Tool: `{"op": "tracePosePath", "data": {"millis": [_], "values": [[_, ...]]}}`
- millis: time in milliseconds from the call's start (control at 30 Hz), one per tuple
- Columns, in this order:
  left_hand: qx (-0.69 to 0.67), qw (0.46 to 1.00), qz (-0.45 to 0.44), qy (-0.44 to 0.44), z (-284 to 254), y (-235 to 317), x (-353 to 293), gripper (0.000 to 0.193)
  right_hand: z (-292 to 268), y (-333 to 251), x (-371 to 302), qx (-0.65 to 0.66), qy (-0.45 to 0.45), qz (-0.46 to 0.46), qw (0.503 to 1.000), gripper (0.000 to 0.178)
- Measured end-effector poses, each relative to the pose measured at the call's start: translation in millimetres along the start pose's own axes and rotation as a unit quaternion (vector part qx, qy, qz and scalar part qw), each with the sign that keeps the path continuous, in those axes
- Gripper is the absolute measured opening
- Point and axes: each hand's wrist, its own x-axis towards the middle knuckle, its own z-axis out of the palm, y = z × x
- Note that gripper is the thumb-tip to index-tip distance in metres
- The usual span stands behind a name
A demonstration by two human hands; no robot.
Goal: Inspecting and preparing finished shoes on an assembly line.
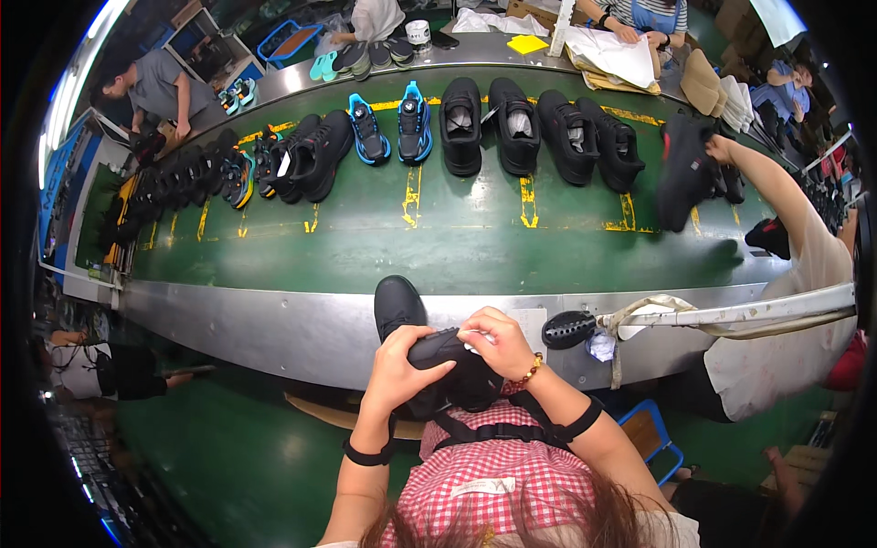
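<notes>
Close to my body I hold a black shoe (442,351) above the near edge of the bench. My left hand (396,367) grips it from the left, with the thumb lying across its side. At the shoe's right, my right hand (499,342) is closed in a pinch, with a small white piece (477,340) at the fingertips; whether it is paper or cloth I cannot tell. Just beyond my left hand, another black shoe (398,301) rests on the metal edge, partly hidden by the held one.
Pairs of shoes, including blue sneakers (415,126), line the green belt (347,247). A black brush-like object (568,330) and crumpled paper (601,346) lie right on the metal ledge (265,329), near a white bar (731,309). At right, another person's hand (722,148) holds a black shoe (685,169).
</notes>
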Motion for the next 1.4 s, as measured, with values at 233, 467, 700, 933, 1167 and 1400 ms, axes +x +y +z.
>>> {"op": "tracePosePath", "data": {"millis": [233, 467, 700, 933, 1167, 1400], "values": [[-0.024, 0.999, -0.021, 0.005, -9.0, -3.4, -4.2, 0.043, -4.5, -12.0, -2.6, -0.007, -0.031, -0.019, 0.999, 0.007], [-0.022, 0.999, -0.024, -0.001, -9.6, -1.3, -4.0, 0.043, 2.0, -13.1, 5.0, -0.041, -0.052, -0.011, 0.998, 0.006], [-0.006, 1.000, -0.012, -0.007, -17.1, -3.5, -2.4, 0.045, 11.8, -9.8, 1.7, -0.066, 0.003, -0.044, 0.997, 0.005], [0.005, 1.000, 0.001, -0.004, -23.9, -3.8, -1.0, 0.044, 21.0, -27.4, 10.8, -0.087, 0.011, -0.038, 0.995, 0.006], [0.004, 1.000, -0.001, -0.003, -28.2, -5.2, -0.7, 0.044, 22.1, -27.1, 13.0, -0.103, -0.008, -0.054, 0.993, 0.007], [-0.005, 1.000, -0.002, 0.002, -33.8, -7.8, -3.5, 0.042, 17.9, -19.2, 6.9, -0.106, -0.019, -0.005, 0.994, 0.007]]}}
